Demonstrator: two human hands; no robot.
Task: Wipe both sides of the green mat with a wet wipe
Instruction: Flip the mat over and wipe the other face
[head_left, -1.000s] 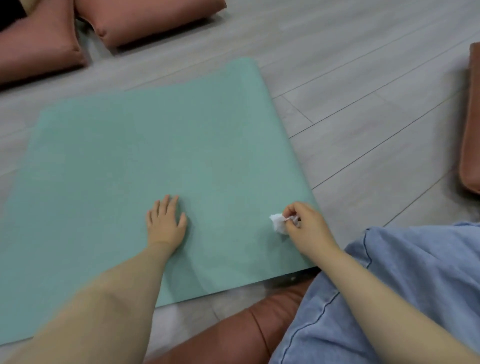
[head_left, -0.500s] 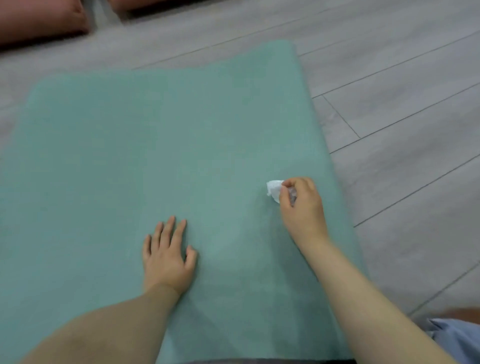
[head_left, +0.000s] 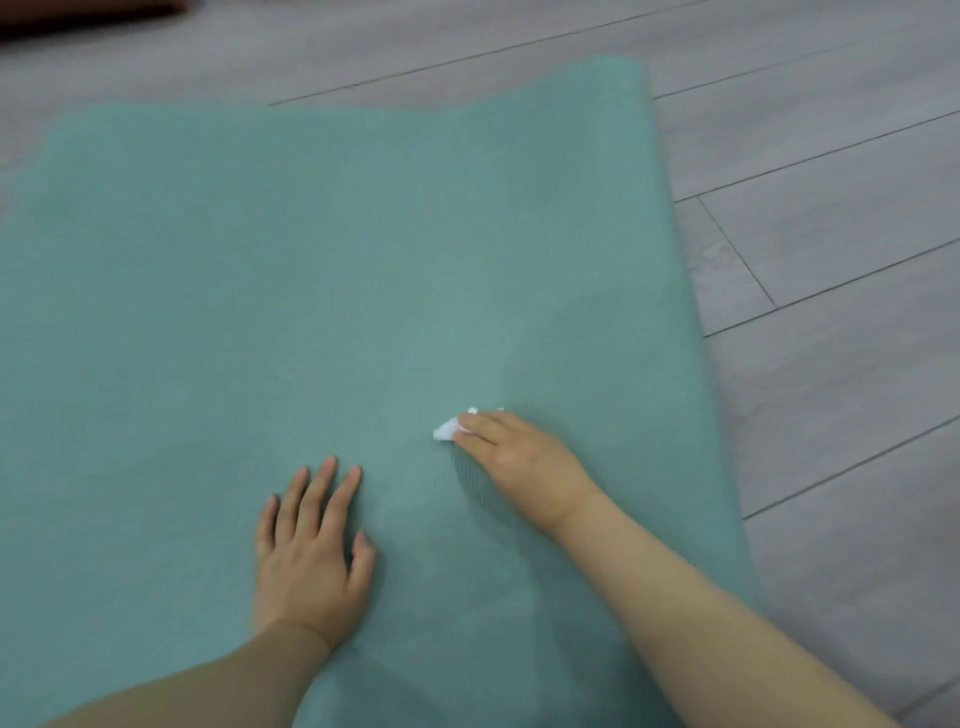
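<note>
Pressing wet wipe (head_left: 448, 429) onto green mat (head_left: 311, 260)

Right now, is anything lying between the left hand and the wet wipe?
No. In the head view, only bare green mat separates the left hand from the wet wipe, which the right hand presses down.

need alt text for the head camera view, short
A person's right hand presses a small white wet wipe onto a green mat spread on a grey wood floor. The left hand lies flat on the mat nearby, fingers straight.
</note>
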